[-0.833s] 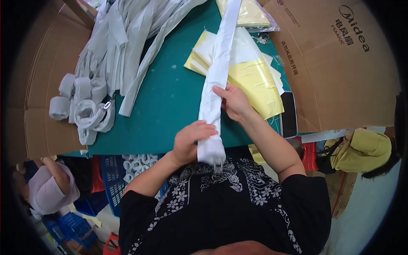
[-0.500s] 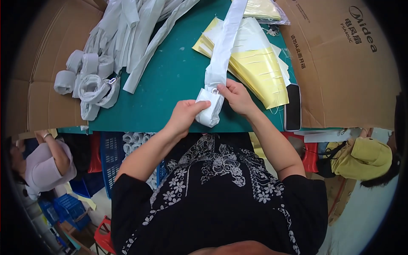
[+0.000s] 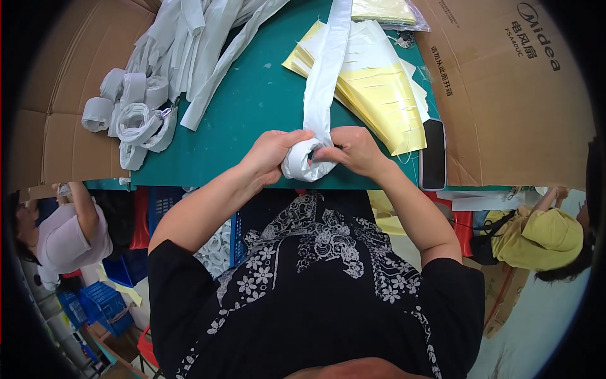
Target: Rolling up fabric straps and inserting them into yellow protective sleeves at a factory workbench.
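Note:
A long white wrapped strip (image 3: pixel 326 76) runs down the green table toward me, its near end coiled into a small roll (image 3: pixel 304 165). My left hand (image 3: pixel 273 153) grips the roll from its left side, thumb on top. On the other side my right hand (image 3: pixel 355 151) holds the roll too, its thumb at the open hole in the coil's middle. The metal clasp seen on the strip earlier is out of sight now. Under the strip lies a fan of yellow and white paper sheets (image 3: pixel 385 95).
Finished white rolls (image 3: pixel 134 120), one with a metal clasp, sit at the left beside a heap of flat white strips (image 3: pixel 189 57). A phone (image 3: pixel 433 155) lies by the cardboard (image 3: pixel 505 107) on the right. Co-workers sit at both sides; a blue crate (image 3: pixel 235 243) stands below the table.
The strip's folded near end has been turned into a round coil with an open middle. My right hand has moved down and closer to the left, its thumb now at the hole.

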Demonstrator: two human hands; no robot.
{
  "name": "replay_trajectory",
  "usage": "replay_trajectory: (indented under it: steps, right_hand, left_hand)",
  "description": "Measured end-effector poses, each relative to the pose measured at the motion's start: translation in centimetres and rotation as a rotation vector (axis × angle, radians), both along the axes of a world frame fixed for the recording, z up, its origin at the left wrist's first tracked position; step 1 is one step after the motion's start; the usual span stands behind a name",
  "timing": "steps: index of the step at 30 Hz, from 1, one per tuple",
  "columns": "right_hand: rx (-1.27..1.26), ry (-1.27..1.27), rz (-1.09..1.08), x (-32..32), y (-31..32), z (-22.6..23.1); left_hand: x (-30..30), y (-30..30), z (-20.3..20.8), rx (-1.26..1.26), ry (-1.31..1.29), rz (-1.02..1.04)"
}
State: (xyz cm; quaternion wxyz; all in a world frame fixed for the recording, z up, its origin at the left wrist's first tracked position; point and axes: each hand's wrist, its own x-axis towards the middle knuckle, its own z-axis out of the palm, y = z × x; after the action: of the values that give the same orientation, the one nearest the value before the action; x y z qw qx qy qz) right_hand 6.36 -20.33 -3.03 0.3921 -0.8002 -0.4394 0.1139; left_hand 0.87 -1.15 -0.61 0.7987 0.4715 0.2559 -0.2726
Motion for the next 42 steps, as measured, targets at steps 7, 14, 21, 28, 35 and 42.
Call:
replay_trajectory:
  steps: [7,14,21,28,35,42]
  right_hand:
    - [0.011,0.372,-0.302,-1.9,1.0,-0.4]
    - [0.372,1.361,-0.532,-2.2,2.2,-1.5]
    - [0.503,1.584,-0.601,-3.8,3.1,-1.8]
    - [0.635,1.436,-0.168,-1.7,2.0,-3.0]
    - [0.289,1.027,-0.399,-2.1,2.8,-2.6]
    - [0.357,1.434,-0.631,-2.6,3.5,-1.8]
  left_hand:
    - [0.3,0.2,-0.4,-0.08,0.03,-0.011]
    - [-3.3,1.9,-3.7,1.125,-1.506,-0.24]
    - [-2.2,1.8,-5.8,1.179,-1.784,-0.275]
    - [-3.5,2.1,-4.1,0.935,-1.363,-0.354]
    - [0.7,2.1,-1.2,0.025,-0.255,-0.009]
    - [-1.5,1.6,-4.4,0.988,-1.38,-0.118]
